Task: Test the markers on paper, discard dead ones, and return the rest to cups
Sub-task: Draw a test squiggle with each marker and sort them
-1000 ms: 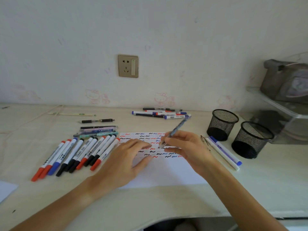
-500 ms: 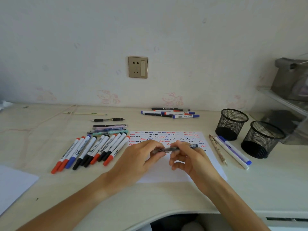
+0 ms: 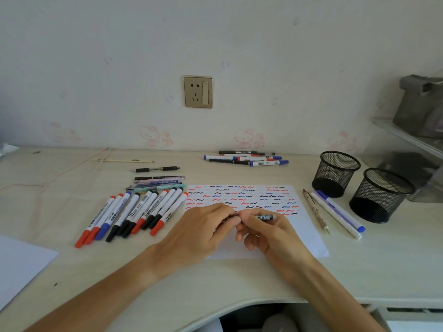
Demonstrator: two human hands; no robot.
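Note:
Over the white test paper (image 3: 309, 240), covered in red, blue and black squiggles, both my hands hold one thin grey pen (image 3: 265, 217) lying level. My left hand (image 3: 203, 232) pinches its left end, hidden under the fingers. My right hand (image 3: 266, 232) grips the barrel, whose right end sticks out past the thumb. A row of several whiteboard markers (image 3: 134, 214) with red, blue and black caps lies left of the paper. Two black mesh cups (image 3: 335, 173) (image 3: 381, 195) stand at the right.
Several thin pens (image 3: 155, 183) lie behind the marker row, one black pen (image 3: 155, 169) further back. Another marker pile (image 3: 247, 158) sits near the wall. Three pens (image 3: 335, 213) lie between paper and cups. A white sheet (image 3: 19, 267) lies at the left edge. Shelving (image 3: 407, 140) at the right.
One second ago my right hand was writing on the paper with the pen while the left pressed the sheet. Both hands have since come together on the pen, now held level.

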